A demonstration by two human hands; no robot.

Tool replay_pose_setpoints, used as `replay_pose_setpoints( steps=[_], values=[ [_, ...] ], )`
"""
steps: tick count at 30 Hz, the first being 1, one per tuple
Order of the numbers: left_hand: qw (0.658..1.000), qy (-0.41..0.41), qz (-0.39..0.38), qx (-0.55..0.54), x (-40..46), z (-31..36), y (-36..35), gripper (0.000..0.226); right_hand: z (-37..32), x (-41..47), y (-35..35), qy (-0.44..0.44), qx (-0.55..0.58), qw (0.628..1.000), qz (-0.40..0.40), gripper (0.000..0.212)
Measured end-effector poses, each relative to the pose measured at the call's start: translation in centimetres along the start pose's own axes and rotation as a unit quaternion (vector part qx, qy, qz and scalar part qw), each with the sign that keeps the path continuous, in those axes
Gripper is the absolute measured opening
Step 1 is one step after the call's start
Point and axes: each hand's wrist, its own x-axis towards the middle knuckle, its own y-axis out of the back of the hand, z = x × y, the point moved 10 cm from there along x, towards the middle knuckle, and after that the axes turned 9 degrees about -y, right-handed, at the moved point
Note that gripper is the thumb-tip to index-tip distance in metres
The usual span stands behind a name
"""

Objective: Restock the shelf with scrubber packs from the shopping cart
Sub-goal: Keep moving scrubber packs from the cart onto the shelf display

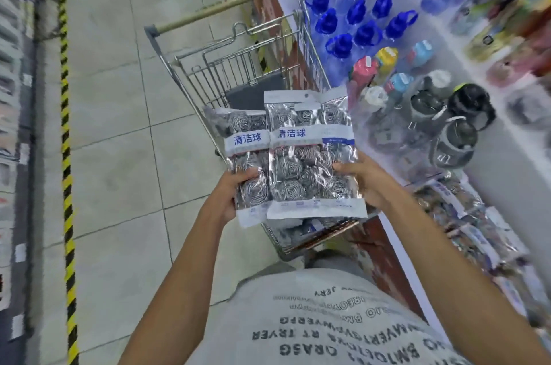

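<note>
Fingers [247, 174] of the left hand [231, 196] are curling over the lower edge of one scrubber pack [246, 156], thumb on the front and the rest hidden behind it. The right hand [365, 178] is gripping a second scrubber pack [310, 156] in the same manner, thumb lying across the clear film, with what looks like a further pack tucked behind; how many are in the stack cannot be told. Both packs are being held upright, side by side and overlapping slightly, above the shopping cart [185, 66].

Below the hands, more packs [301, 226] are lying in the cart basket, so the cart is not yet emptied. The cart is standing on the tiled floor [119, 126], just beside the shelf [507, 156] on the person's right.

On that shelf, blue-capped bottles [343, 16] and dark jugs [453, 126] are filling the far section, while a blurred row of similar scrubber packs [465, 215] is lying in the near section, close to the right forearm. A hazard-striped line [66, 156] is running along the floor to the left.

Judged from this layout, restocking is partly done: some packs appear placed, a handful is in transit, and the remainder is waiting in the cart.
</note>
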Motion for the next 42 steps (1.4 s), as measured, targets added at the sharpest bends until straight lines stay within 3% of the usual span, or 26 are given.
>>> replay_pose_setpoints(
  steps=[2, 3, 6, 7, 10, 11, 14, 19, 23, 27, 31, 35, 38, 39, 42],
  values=[
    [0.999, -0.002, -0.023, 0.027, -1.2, -0.8, -0.3, 0.061, 2.7, -2.7, 0.6, -0.002, 0.056, 0.998, 0.013, 0.109],
    [0.999, 0.002, -0.032, 0.034, -1.8, -1.4, -0.5, 0.065, 4.3, -4.1, 0.8, -0.008, 0.087, 0.996, 0.012, 0.096],
    [0.996, 0.026, -0.059, 0.056, -4.3, -3.2, -1.4, 0.062, 8.3, -7.8, 1.0, -0.005, 0.187, 0.982, -0.006, 0.02],
    [0.995, 0.03, -0.072, 0.065, -5.0, -3.9, -1.9, 0.065, 9.7, -9.0, 1.3, -0.01, 0.202, 0.979, 0.009, 0.014],
    [0.99, 0.042, -0.1, 0.089, -7.1, -5.7, -3.5, 0.083, 13.8, -12.1, 3.5, -0.001, 0.195, 0.976, 0.097, 0.071],
    [0.988, 0.043, -0.111, 0.101, -7.8, -6.3, -4.2, 0.081, 14.8, -13.2, 3.9, 0.006, 0.195, 0.975, 0.106, 0.076],
    [0.979, 0.052, -0.139, 0.136, -10.7, -7.8, -6.9, 0.055, 17.8, -17.2, 5.7, 0.038, 0.216, 0.963, 0.158, 0.049],
    [0.964, 0.073, -0.184, 0.178, -14.0, -11.1, -11.1, 0.054, 23.2, -23.6, 8.4, 0.08, 0.287, 0.931, 0.212, 0.049],
    [0.94, 0.111, -0.232, 0.223, -18.6, -15.6, -15.3, 0.023, 29.3, -30.0, 11.1, 0.109, 0.322, 0.898, 0.279, 0.032],
    [0.918, 0.111, -0.26, 0.278, -22.9, -20.7, -18.7, 0.054, 37.2, -36.3, 13.5, 0.12, 0.375, 0.859, 0.329, 0.032],
    [0.89, 0.104, -0.309, 0.32, -30.0, -25.8, -22.5, 0.031, 45.2, -43.0, 14.8, 0.131, 0.433, 0.81, 0.374, 0.055],
    [0.854, 0.13, -0.374, 0.338, -36.1, -31.8, -24.9, 0.04, 52.6, -49.3, 15.4, 0.142, 0.488, 0.765, 0.395, 0.058],
    [0.839, 0.133, -0.399, 0.347, -39.9, -35.8, -26.3, 0.049, 58.3, -53.1, 16.0, 0.148, 0.519, 0.739, 0.404, 0.098],
    [0.835, 0.141, -0.403, 0.347, -41.2, -37.0, -26.7, 0.056, 60.0, -54.5, 16.3, 0.156, 0.529, 0.725, 0.414, 0.101],
    [0.827, 0.158, -0.408, 0.352, -44.0, -40.6, -27.9, 0.069, 64.2, -58.2, 17.1, 0.156, 0.55, 0.69, 0.444, 0.078]
  ],
)
